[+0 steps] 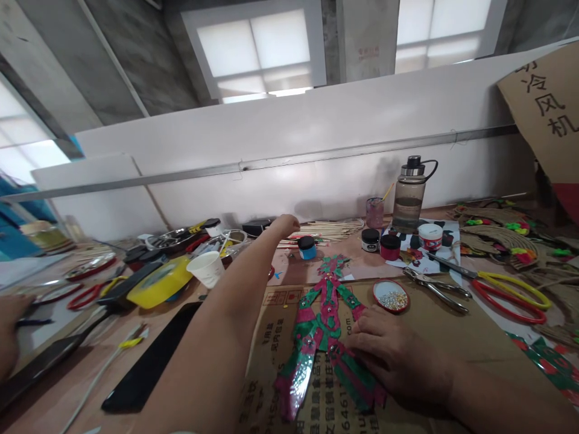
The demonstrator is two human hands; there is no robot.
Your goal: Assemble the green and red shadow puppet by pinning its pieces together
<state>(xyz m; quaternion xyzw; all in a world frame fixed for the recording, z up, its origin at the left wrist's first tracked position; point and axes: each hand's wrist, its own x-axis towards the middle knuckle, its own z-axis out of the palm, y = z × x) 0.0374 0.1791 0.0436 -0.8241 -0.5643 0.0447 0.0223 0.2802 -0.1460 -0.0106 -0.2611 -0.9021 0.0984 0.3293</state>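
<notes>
A green and magenta painted paper figure (pixel 329 306) with small shiny fasteners at its joints lies on brown cardboard (pixel 452 349). My right hand (pixel 384 346) rests on the figure's right side, its fingers curled against the edge by the leg. My left arm stretches far forward, and my left hand (pixel 286 225) is at a bundle of thin wooden sticks (pixel 330 231) near the wall; its fingertips are hidden. Just below that hand stands a blue paint jar (pixel 306 248) with a black lid. A dish of small metal beads (pixel 391 296) sits beyond my right hand.
Scissors (pixel 511 295), pliers (pixel 436 289), paint jars and a water bottle (pixel 408 196) are at the right. At the left are a paper cup (pixel 206 269), yellow tape (pixel 160 282) and a black phone (pixel 149 361). Another person's hand (pixel 11 325) shows at the far left.
</notes>
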